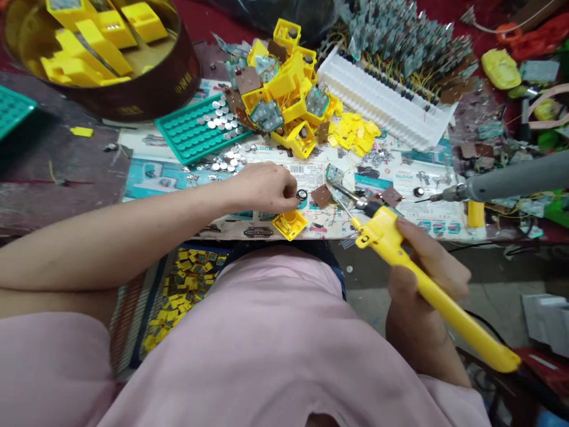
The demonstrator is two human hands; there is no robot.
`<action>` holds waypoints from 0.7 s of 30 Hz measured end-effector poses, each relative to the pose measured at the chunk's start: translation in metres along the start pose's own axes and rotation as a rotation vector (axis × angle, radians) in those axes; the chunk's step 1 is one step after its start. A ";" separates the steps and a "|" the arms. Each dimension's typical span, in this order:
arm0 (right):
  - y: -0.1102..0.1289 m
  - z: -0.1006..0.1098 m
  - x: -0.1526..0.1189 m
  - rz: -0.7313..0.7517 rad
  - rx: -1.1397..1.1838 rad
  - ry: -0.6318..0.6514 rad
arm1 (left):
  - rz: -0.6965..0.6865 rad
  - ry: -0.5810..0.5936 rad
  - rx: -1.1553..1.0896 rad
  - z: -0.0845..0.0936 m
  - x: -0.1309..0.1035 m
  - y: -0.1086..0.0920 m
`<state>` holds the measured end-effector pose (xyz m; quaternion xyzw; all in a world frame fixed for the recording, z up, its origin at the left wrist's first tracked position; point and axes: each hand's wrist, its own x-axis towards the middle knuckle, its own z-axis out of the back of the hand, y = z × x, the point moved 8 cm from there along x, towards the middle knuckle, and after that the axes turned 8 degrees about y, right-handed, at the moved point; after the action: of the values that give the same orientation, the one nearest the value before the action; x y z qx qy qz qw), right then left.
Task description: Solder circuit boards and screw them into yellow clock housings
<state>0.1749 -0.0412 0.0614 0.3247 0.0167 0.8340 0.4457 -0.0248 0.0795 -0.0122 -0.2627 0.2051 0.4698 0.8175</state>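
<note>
My left hand is closed in a pinch on a small round black part with a silvery centre. Just below its fingers an open yellow case lies at the table's front edge. My right hand is wrapped round a yellow soldering iron, whose metal tip points up and left. That tip is by a small green circuit board, beside a brown square piece. Whether tip and board touch, I cannot tell.
Behind my hands are piled yellow cases, a green tray with silver discs, and a white rack. A round tin stands back left. From the right a grey screwdriver juts in.
</note>
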 end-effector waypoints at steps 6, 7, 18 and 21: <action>0.013 -0.008 -0.004 0.166 0.046 -0.043 | 0.011 0.084 -0.072 0.000 0.007 0.003; 0.016 -0.010 -0.004 0.190 0.051 -0.026 | 0.016 0.090 -0.070 0.000 0.007 0.003; 0.034 -0.018 0.010 0.317 -0.036 0.138 | 0.008 0.077 -0.080 0.001 0.005 0.004; 0.038 -0.022 0.014 0.299 -0.023 0.273 | -0.022 0.065 -0.106 0.000 0.005 0.004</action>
<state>0.1297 -0.0475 0.0633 0.2023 0.0190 0.9273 0.3144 -0.0257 0.0850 -0.0160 -0.3230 0.2033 0.4621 0.8005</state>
